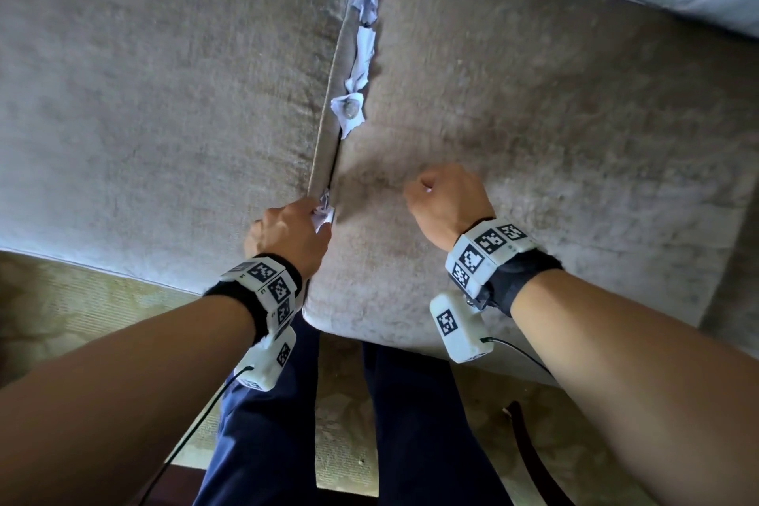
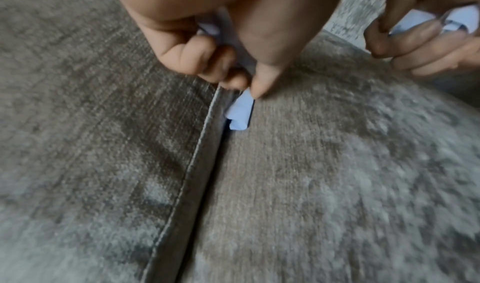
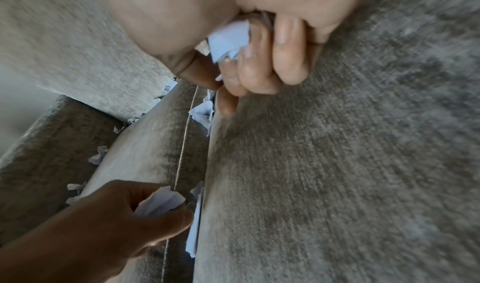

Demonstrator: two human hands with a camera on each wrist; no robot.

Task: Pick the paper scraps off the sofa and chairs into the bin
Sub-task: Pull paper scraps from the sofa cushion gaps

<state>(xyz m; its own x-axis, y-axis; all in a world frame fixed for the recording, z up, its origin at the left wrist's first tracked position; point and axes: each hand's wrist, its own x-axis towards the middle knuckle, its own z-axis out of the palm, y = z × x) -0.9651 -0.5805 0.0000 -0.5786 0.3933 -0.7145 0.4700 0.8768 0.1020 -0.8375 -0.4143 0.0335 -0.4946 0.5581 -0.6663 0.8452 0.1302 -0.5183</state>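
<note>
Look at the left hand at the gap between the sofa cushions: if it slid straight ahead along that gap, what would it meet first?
Probably the stained paper scrap wedged in the gap; the left hand, already pinching paper, points that way. Depth is uncertain.

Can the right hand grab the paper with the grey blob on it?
Probably yes. Nothing lies between the right hand and that scrap in the cushion gap, but its fingers already hold paper.
</note>
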